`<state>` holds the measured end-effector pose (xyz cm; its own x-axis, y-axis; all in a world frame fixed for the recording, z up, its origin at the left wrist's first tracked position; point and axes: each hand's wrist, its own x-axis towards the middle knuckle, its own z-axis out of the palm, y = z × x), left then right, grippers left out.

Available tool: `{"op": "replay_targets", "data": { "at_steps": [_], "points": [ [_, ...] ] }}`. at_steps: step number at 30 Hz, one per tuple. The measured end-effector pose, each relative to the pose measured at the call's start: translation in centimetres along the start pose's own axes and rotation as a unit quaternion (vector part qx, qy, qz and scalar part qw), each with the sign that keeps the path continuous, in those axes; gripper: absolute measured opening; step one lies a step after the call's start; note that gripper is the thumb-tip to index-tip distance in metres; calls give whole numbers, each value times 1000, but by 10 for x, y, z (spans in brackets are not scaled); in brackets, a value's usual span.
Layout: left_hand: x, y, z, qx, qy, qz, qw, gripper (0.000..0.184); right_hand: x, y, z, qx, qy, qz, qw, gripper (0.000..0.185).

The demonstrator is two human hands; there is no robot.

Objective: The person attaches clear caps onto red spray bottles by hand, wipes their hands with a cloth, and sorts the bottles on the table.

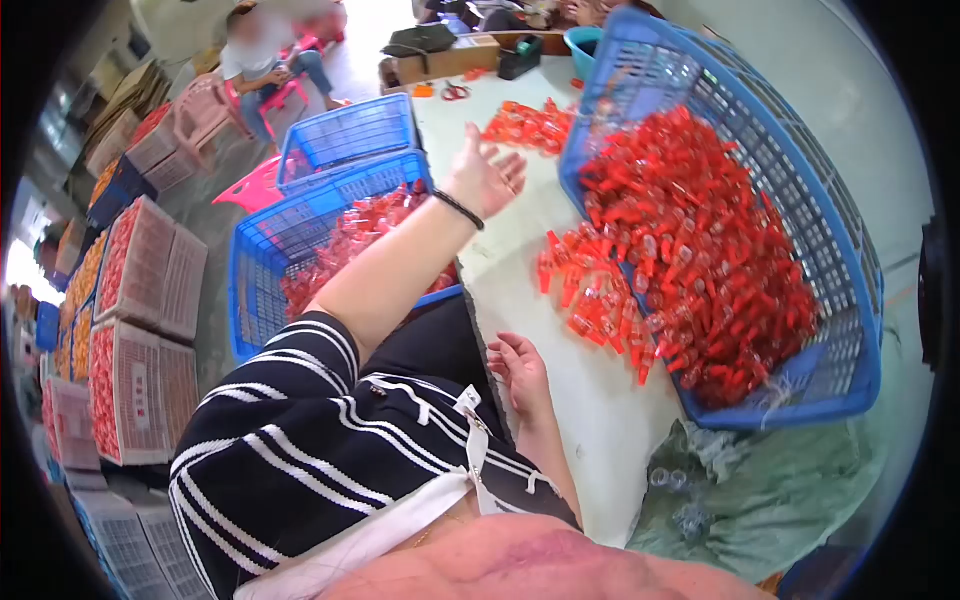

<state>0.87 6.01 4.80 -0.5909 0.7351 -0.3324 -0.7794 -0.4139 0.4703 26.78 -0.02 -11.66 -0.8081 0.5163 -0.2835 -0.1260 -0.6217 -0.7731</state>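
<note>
My left hand (488,180), with a black band on its wrist, is raised above the edge of the white table (505,250). Its fingers are spread and nothing is in them. Lower down, my right hand (518,372) is near the table's near edge, fingers loosely bent and apart, with nothing visible in it. To the right, a tilted blue crate (840,350) holds a heap of small red-and-clear plastic pieces (700,250). Some of these spill onto the tabletop as a loose pile (595,290). Another blue crate (255,260) with similar red pieces stands beside the table, below my left forearm.
More red pieces (530,125), scissors (455,92) and a cardboard box (450,60) are at the table's far end. A green sack (770,500) lies at the lower right. Stacked filled crates (150,260) line the left. A seated person (260,75) is beyond.
</note>
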Motion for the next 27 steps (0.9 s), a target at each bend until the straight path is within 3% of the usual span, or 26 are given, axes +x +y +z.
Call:
{"op": "replay_targets", "data": {
  "at_steps": [9, 27],
  "points": [
    [-10, -21, -26, 98, 91, -33, 991, 67, 2, 2, 1, -13, 4, 3, 1000, 24],
    [7, -34, -86, 83, 155, -123, 977, 57, -2, -8, -1, 77, 8, 22, 997, 28]
  ]
}}
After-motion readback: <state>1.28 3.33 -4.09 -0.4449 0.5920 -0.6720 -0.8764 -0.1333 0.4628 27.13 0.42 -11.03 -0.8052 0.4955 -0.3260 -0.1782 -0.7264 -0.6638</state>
